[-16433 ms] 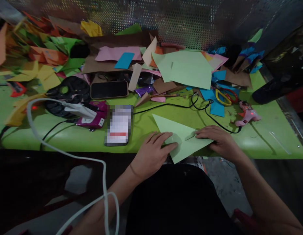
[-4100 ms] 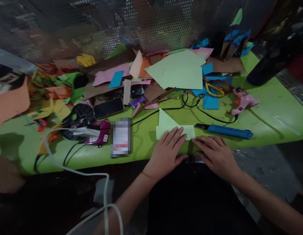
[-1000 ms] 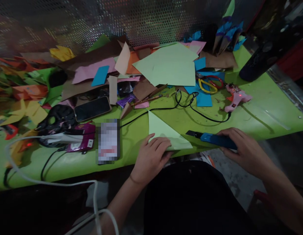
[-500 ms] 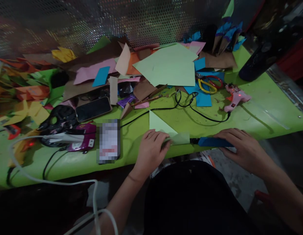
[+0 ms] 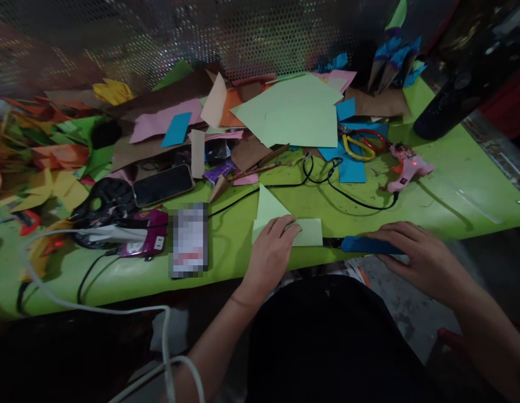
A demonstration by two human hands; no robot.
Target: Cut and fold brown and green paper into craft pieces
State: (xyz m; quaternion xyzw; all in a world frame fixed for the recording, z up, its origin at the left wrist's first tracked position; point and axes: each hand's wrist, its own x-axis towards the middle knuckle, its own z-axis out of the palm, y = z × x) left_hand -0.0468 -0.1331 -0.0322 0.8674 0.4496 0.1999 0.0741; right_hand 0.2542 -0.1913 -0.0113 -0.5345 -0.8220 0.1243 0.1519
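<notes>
On the front edge of the green table lies a folded light green paper [image 5: 310, 232], one pointed corner sticking up behind. My left hand [image 5: 274, 249] rests across it, fingers laid on the paper and pressing it down. To the right, my right hand [image 5: 413, 252] grips a blue-handled utility knife [image 5: 360, 244]. The knife lies sideways, its dark end pointing left and meeting the paper's right edge. Whether the blade reaches inside the fold is hidden.
Behind lie a big light green sheet [image 5: 297, 117], scissors [image 5: 357, 146] and coloured paper scraps. A pink glue gun [image 5: 408, 170] with a black cord stands right, near a dark bottle [image 5: 436, 115]. Phones [image 5: 164, 186] and a purple power strip [image 5: 148, 238] are on the left.
My left hand has gone from holding the paper's raised fold to lying on it, slightly to the right. The fold now lies flatter. My right hand and the knife have hardly moved.
</notes>
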